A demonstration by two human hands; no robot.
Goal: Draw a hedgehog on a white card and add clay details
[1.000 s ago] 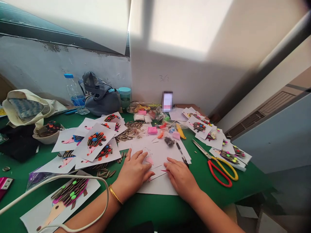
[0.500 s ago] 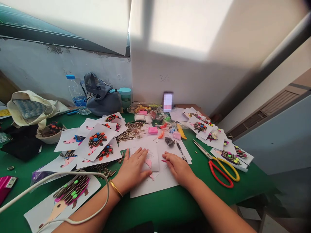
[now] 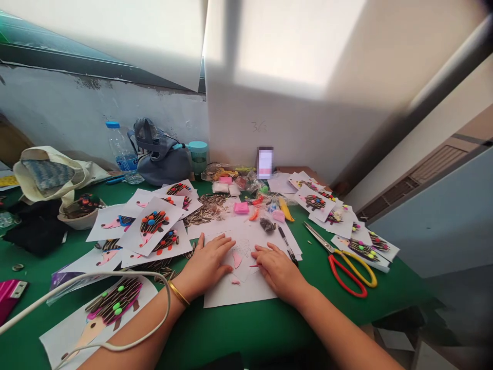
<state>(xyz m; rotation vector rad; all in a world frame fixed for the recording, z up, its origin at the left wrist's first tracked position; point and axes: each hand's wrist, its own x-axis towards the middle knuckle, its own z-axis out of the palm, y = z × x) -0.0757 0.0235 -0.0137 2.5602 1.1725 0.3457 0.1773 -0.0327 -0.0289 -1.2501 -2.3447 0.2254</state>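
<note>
A small white card (image 3: 243,245) with a pencil-drawn outline lies on larger white paper (image 3: 219,298) in front of me. A flat pink clay piece (image 3: 237,259) sits on the drawing, and a smaller pink clay scrap (image 3: 235,281) is below it. My left hand (image 3: 210,263) rests flat at the card's left side, fingers spread and holding nothing. At the right side, my right hand (image 3: 280,270) rests with its fingertips on the card. A thin magenta stick (image 3: 253,266) pokes out from beneath its fingers; the rest of it is hidden.
Hedgehog pictures with seed spines (image 3: 152,223) pile up at left, others (image 3: 362,249) at right. Scissors (image 3: 342,257) and a black pen (image 3: 287,241) lie right of my hand. Sunflower seeds (image 3: 210,208), clay packets (image 3: 241,207) and a phone (image 3: 265,162) stand behind. A white cable (image 3: 169,293) crosses my left forearm.
My right hand has shifted slightly left onto the card, the magenta stick moving with it. My left hand has slid a little left, uncovering more of the pink clay piece and drawing.
</note>
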